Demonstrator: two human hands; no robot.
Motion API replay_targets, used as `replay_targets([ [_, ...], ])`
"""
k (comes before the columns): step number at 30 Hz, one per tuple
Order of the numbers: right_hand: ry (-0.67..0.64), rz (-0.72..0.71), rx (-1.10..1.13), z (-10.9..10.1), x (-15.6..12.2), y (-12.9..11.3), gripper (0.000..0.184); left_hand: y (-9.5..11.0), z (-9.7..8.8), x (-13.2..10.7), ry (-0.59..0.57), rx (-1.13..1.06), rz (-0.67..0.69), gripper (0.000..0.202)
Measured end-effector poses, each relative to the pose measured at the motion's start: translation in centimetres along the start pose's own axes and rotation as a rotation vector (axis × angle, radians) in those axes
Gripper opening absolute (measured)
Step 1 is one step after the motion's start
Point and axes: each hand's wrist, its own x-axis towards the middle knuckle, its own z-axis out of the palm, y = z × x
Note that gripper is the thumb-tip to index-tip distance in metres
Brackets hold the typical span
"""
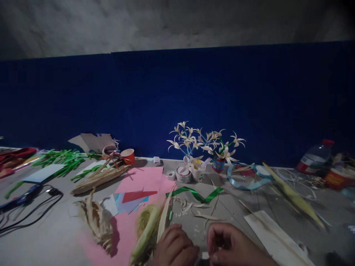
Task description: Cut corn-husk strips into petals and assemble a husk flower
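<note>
Going slow, I'd steady the left hand point(176, 245) and let the right hand point(235, 244) fiddle: both loosely curled, small white piece point(205, 255) between them, can't tell if either's pinching it.

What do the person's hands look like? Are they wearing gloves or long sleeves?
No gloves! The left hand and the right hand are both bare, with ordinary, rounded human shapes. I see no rings or drawn marks, but the picture is dim and a bit blurry. The bottom edge cuts off the arms, so I can't tell about sleeves.
</note>
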Motion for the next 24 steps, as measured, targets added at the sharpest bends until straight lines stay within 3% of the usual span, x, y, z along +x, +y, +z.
replay_targets([
  [4,0.091,-0.059,-0.131,-1.4,1.6,0.1,0.023,-1.2,-0.5,-1.0,0.019,-0.008,-0.101,0.017],
  [10,0.374,-0.224,-0.567,-3.5,5.7,0.7,0.003,-2.3,-0.4,-1.9,0.062,0.086,-0.249,0.020],
  [14,0.346,-0.289,-0.819,-2.7,7.5,0.7,0.013,-2.7,0.5,-2.7,0.053,0.104,-0.267,0.020],
  [18,0.301,-0.287,-1.023,-2.3,7.8,0.2,0.023,-3.2,0.9,-3.5,-0.025,0.141,-0.283,0.021],
  [24,0.334,-0.249,-1.281,-3.8,6.3,-0.4,0.032,-3.2,0.5,-3.7,-0.294,0.167,-0.375,0.023],
])
